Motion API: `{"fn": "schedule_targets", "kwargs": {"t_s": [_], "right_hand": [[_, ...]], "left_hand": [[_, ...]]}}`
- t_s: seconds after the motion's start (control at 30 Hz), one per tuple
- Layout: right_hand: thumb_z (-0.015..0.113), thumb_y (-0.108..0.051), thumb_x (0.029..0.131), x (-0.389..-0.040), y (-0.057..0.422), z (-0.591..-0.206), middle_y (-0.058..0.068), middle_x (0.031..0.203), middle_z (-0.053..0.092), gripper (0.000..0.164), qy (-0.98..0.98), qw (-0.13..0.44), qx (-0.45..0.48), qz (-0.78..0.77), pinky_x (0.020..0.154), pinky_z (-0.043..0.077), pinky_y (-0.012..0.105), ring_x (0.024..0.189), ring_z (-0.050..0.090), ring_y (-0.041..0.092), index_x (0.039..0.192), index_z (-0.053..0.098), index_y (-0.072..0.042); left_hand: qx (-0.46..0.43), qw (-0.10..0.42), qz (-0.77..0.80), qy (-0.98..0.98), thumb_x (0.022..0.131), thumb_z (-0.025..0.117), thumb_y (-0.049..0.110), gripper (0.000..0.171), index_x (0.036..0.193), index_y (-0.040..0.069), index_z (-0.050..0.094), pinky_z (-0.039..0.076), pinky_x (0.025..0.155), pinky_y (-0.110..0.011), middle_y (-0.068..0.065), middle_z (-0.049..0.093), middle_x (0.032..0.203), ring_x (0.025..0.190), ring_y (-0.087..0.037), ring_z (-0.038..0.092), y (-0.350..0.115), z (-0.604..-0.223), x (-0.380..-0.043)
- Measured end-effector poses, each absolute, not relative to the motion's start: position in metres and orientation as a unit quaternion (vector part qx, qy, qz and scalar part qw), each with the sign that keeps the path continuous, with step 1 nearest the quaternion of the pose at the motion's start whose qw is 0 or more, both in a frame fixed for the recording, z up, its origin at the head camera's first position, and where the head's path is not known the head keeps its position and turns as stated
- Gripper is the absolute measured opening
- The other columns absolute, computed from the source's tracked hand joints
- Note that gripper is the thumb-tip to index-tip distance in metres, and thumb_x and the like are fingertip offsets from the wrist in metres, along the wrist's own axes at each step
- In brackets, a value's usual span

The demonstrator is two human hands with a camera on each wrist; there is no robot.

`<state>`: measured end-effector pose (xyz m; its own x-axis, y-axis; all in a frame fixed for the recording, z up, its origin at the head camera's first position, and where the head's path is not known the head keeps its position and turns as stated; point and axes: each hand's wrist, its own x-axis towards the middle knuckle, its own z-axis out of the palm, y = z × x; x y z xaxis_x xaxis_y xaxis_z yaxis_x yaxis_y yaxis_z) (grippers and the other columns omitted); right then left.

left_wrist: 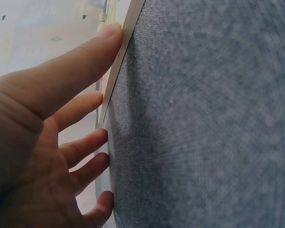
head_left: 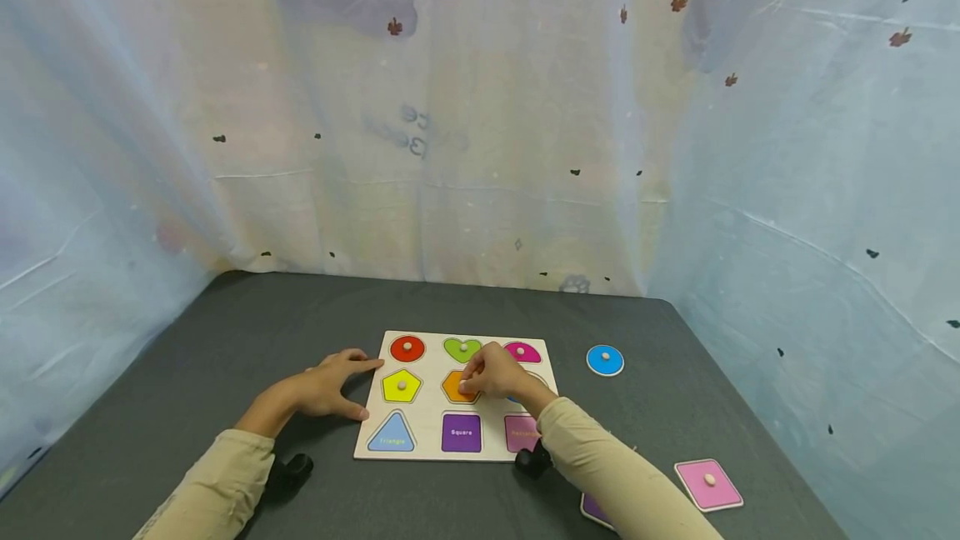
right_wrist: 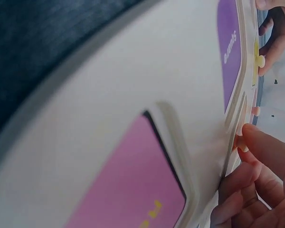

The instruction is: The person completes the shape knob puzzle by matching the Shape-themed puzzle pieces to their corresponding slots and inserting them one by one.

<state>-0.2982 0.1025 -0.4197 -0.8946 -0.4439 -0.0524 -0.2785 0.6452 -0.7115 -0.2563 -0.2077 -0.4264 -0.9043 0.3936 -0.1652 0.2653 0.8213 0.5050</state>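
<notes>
A wooden shape-puzzle board lies flat on the table. Thumb and fingers of my right hand pinch the knob of the orange hexagon piece, which lies at its slot in the middle row. At the board's left edge rests my left hand, its thumb and fingers spread; in the left wrist view the thumb touches the edge. Knobbed pieces on the board include a red circle, a green heart, a magenta half circle and a yellow pentagon. My right wrist partly hides the right column.
The front row shows labelled slots: blue triangle, purple square and pink rectangle. Right of the board lie a blue round piece and a pink piece. A purple piece is partly under my right sleeve.
</notes>
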Motion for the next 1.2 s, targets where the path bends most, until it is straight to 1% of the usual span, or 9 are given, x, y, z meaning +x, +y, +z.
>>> {"fn": "schedule_targets", "kwargs": {"t_s": [0.13, 0.37, 0.57, 0.73, 0.97, 1.13, 1.2], "right_hand": [[0.082, -0.004, 0.082, -0.297, 0.102, -0.42, -0.002, 0.061, 0.053, 0.01, 0.902, 0.109, -0.2, -0.367, 0.051, 0.038, 0.017, 0.056, 0.046, 0.008, 0.081, 0.075, 0.004], [0.082, -0.005, 0.082, -0.298, 0.102, -0.421, -0.002, 0.062, 0.054, 0.011, 0.902, 0.115, -0.192, -0.369, 0.053, 0.038, 0.018, 0.058, 0.046, 0.009, 0.082, 0.075, 0.003], [0.083, -0.008, 0.083, -0.298, 0.103, -0.421, 0.002, 0.065, 0.062, 0.013, 0.902, 0.116, -0.19, -0.371, 0.054, 0.04, 0.018, 0.06, 0.049, 0.009, 0.081, 0.076, 0.003], [0.081, -0.012, 0.085, -0.298, 0.104, -0.418, 0.005, 0.073, 0.07, 0.014, 0.904, 0.113, -0.187, -0.368, 0.056, 0.043, 0.019, 0.063, 0.052, 0.01, 0.083, 0.077, 0.001], [0.078, -0.02, 0.089, -0.299, 0.107, -0.416, 0.003, 0.074, 0.069, 0.018, 0.907, 0.114, -0.166, -0.37, 0.058, 0.046, 0.019, 0.064, 0.054, 0.01, 0.086, 0.078, -0.002], [0.077, -0.021, 0.09, -0.297, 0.112, -0.414, 0.01, 0.079, 0.071, 0.019, 0.904, 0.116, -0.171, -0.374, 0.058, 0.047, 0.02, 0.063, 0.053, 0.011, 0.088, 0.078, -0.003], [0.076, -0.021, 0.091, -0.296, 0.115, -0.413, 0.012, 0.082, 0.072, 0.019, 0.903, 0.117, -0.174, -0.375, 0.059, 0.048, 0.021, 0.063, 0.054, 0.012, 0.089, 0.078, -0.002]], "left_hand": [[0.173, 0.135, 0.241, 0.945, 0.079, 0.087, 0.038, 0.09, 0.155, 0.016, 0.043, 0.03, 0.104, -0.077, -0.023, 0.035, 0.155, 0.141, -0.049, 0.033, -0.208, -0.427, -0.256], [0.173, 0.138, 0.242, 0.945, 0.079, 0.086, 0.038, 0.09, 0.155, 0.015, 0.043, 0.027, 0.104, -0.078, -0.023, 0.035, 0.154, 0.141, -0.049, 0.032, -0.208, -0.427, -0.256], [0.176, 0.133, 0.242, 0.945, 0.079, 0.086, 0.038, 0.09, 0.154, 0.014, 0.043, 0.026, 0.104, -0.079, -0.024, 0.035, 0.154, 0.141, -0.05, 0.033, -0.207, -0.426, -0.256], [0.18, 0.131, 0.242, 0.944, 0.08, 0.086, 0.037, 0.089, 0.154, 0.013, 0.043, 0.026, 0.104, -0.08, -0.025, 0.035, 0.154, 0.141, -0.05, 0.033, -0.208, -0.426, -0.256], [0.18, 0.13, 0.24, 0.945, 0.08, 0.086, 0.038, 0.089, 0.154, 0.014, 0.043, 0.025, 0.103, -0.08, -0.025, 0.035, 0.153, 0.14, -0.05, 0.033, -0.208, -0.426, -0.257], [0.181, 0.13, 0.24, 0.945, 0.08, 0.086, 0.038, 0.089, 0.154, 0.014, 0.043, 0.024, 0.103, -0.081, -0.025, 0.035, 0.154, 0.14, -0.05, 0.033, -0.208, -0.427, -0.258], [0.181, 0.131, 0.241, 0.944, 0.08, 0.086, 0.038, 0.089, 0.154, 0.014, 0.043, 0.024, 0.103, -0.081, -0.025, 0.035, 0.154, 0.141, -0.051, 0.032, -0.208, -0.427, -0.257]]}}
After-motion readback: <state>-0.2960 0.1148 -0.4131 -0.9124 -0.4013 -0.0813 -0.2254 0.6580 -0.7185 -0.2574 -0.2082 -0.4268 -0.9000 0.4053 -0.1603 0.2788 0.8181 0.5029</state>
